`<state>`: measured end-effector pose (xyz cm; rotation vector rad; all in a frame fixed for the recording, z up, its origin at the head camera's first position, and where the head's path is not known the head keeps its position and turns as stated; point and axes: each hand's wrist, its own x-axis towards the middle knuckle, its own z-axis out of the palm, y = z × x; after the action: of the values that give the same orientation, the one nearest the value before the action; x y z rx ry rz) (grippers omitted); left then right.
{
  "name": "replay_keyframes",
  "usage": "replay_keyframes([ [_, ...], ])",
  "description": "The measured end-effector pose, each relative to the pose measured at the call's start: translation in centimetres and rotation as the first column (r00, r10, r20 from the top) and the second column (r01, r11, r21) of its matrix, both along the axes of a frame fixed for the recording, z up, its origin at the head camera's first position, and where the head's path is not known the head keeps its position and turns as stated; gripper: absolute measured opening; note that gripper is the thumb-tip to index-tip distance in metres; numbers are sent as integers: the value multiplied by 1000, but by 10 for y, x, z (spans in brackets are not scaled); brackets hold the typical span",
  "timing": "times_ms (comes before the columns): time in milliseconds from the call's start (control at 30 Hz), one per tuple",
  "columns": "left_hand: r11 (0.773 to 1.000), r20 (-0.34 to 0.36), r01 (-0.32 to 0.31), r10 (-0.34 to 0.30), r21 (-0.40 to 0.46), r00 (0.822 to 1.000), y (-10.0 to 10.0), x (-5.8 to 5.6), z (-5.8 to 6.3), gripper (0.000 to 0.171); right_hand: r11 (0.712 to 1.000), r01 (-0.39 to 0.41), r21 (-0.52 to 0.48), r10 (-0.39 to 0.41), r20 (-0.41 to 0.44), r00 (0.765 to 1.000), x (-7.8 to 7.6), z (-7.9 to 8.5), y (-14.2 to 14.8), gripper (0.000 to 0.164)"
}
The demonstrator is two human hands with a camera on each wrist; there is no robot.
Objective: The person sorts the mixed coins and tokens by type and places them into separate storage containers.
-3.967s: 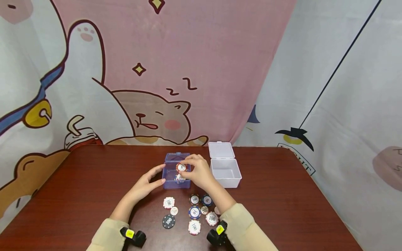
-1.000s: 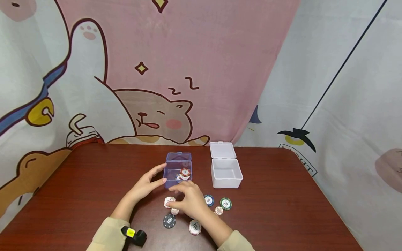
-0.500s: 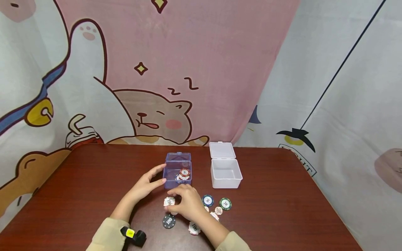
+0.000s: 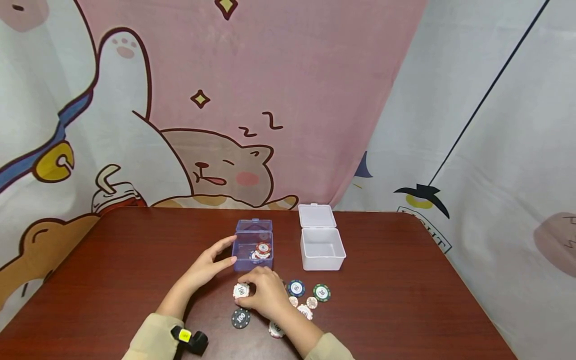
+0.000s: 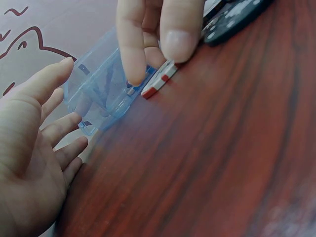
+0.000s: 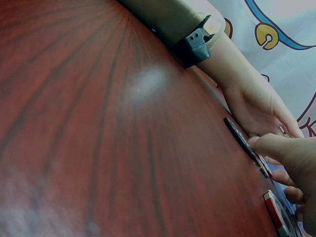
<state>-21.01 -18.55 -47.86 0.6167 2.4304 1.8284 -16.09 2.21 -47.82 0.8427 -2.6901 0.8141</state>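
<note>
My left hand (image 4: 204,267) is spread beside a translucent blue box (image 4: 243,264), its straight fingers at the box's left side. The box's lid stands up at the back. Inside lie a red-edged poker chip (image 4: 263,248) and other chips under it. In front of the box my right hand (image 4: 266,295) pinches a white 100 poker chip (image 4: 241,290) between thumb and index finger. The left wrist view shows this chip's red-and-white edge (image 5: 159,81) low at the tabletop. Just nearer lies a black 100 chip (image 4: 240,318).
A white box (image 4: 323,262) with its lid raised stands right of the blue one. On the table lie a blue chip (image 4: 296,288), a green chip (image 4: 321,292), white chips (image 4: 305,312) and small pale discs (image 4: 312,302), partly behind the right forearm. A patterned cloth hangs behind.
My right hand has come down from the blue box, where the red chip now lies, to the white 100 chip and pinched it. My left hand has stayed at the box.
</note>
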Motion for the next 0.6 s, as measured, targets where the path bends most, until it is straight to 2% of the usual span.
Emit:
replay_keyframes([
  [300, 1000, 7, -14, 14, -21, 1000, 0, 0, 0, 59, 1000, -15, -19, 15, -16, 1000, 0, -2, 0, 29],
  [600, 999, -5, -20, 20, -38, 1000, 2, 0, 0, 57, 997, -46, -60, 45, -15, 999, -1, -2, 1, 29],
])
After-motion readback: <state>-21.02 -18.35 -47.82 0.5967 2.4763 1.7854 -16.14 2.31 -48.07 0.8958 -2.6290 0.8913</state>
